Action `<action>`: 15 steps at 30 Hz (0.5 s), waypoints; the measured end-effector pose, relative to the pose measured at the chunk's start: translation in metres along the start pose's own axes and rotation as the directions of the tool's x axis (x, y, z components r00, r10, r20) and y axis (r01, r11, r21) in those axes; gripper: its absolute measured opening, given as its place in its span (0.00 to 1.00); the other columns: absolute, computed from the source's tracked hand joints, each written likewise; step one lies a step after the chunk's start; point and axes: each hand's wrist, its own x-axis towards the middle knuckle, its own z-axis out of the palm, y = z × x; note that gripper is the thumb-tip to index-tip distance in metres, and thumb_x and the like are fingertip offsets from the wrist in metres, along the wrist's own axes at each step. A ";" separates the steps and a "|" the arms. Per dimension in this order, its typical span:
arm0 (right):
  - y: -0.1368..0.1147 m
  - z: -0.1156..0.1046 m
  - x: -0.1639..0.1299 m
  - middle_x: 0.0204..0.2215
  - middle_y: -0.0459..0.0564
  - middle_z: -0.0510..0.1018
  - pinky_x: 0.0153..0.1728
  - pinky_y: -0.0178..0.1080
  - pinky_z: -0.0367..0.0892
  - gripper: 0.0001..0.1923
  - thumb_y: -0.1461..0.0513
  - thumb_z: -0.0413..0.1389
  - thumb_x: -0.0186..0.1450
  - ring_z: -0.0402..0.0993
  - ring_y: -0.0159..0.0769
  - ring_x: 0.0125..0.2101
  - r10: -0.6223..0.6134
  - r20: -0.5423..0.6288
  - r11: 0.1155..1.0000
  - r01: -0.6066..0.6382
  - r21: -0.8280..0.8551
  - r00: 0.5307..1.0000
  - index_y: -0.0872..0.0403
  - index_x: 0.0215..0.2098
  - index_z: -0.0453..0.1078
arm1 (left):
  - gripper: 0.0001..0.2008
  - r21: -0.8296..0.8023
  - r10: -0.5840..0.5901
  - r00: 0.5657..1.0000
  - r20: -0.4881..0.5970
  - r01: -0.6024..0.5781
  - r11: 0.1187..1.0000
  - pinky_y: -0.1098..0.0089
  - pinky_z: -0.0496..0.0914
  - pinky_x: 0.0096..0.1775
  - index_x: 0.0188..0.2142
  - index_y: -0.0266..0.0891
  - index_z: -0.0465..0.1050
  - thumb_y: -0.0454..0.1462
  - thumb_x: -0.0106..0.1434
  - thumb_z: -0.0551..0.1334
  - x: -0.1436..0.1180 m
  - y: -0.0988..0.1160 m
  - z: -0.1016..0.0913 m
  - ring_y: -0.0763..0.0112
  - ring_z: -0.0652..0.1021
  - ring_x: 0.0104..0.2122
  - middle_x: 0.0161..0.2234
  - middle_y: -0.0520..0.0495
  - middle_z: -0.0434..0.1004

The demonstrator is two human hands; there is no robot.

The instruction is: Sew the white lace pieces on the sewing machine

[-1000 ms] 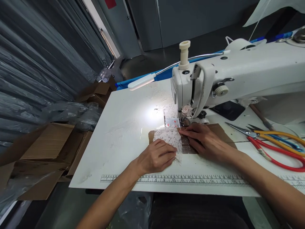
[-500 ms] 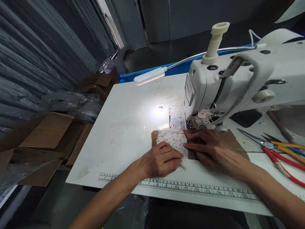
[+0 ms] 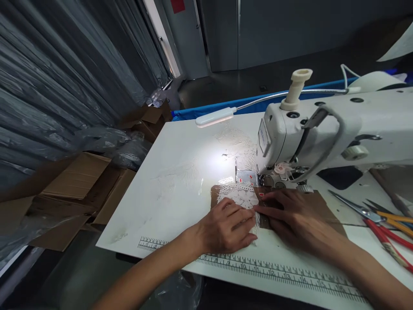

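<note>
A strip of white lace [image 3: 238, 196] lies over a flat brown piece [image 3: 322, 212] in front of the needle area of a white sewing machine [image 3: 290, 129]. My left hand [image 3: 226, 226] rests on the lace from the near side, its fingers slightly bent and apart, covering the lace's lower part. On the brown piece, just right of the lace, lies my right hand [image 3: 292, 215] with fingers stretched out; its fingertips reach the lace's right edge. The metal needle plate [image 3: 248, 177] with small red marks shows just beyond the lace.
Red-handled scissors [image 3: 371, 215] and orange-handled scissors [image 3: 392, 217] lie at the right. A printed ruler [image 3: 258, 268] runs along the near table edge. A lamp [image 3: 216, 117] lights the white tabletop [image 3: 167, 185]. Open cardboard boxes [image 3: 77, 176] stand left of the table.
The view has tilted up, so the scene sits lower in the picture. My left hand's fingers have straightened and spread over the lace. The right hand keeps nearly the same place on the brown piece.
</note>
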 end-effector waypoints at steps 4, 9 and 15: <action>-0.002 0.000 0.000 0.52 0.52 0.70 0.48 0.56 0.66 0.23 0.63 0.52 0.67 0.67 0.49 0.51 -0.007 -0.004 1.000 0.007 0.003 1.000 0.39 0.59 0.65 | 0.19 0.118 -0.050 0.992 0.120 0.036 0.992 0.59 0.70 0.41 0.46 0.31 0.71 0.46 0.68 0.57 0.010 -0.009 0.002 0.59 0.75 0.43 0.49 0.37 0.75; -0.004 -0.003 0.000 0.54 0.52 0.68 0.48 0.55 0.67 0.24 0.64 0.52 0.66 0.66 0.48 0.52 0.012 0.021 0.999 -0.013 0.033 1.000 0.39 0.59 0.65 | 0.16 0.078 -0.191 0.956 0.223 0.177 0.981 0.60 0.70 0.39 0.46 0.31 0.69 0.43 0.70 0.55 0.019 -0.041 -0.002 0.61 0.74 0.41 0.49 0.36 0.72; -0.006 -0.006 0.003 0.55 0.52 0.68 0.50 0.56 0.65 0.25 0.65 0.54 0.64 0.66 0.49 0.53 0.028 0.026 0.998 -0.030 0.052 0.999 0.39 0.57 0.67 | 0.07 -0.117 -0.521 0.812 0.262 0.562 0.819 0.70 0.67 0.30 0.33 0.37 0.68 0.37 0.67 0.58 0.023 -0.063 -0.008 0.71 0.71 0.31 0.33 0.49 0.69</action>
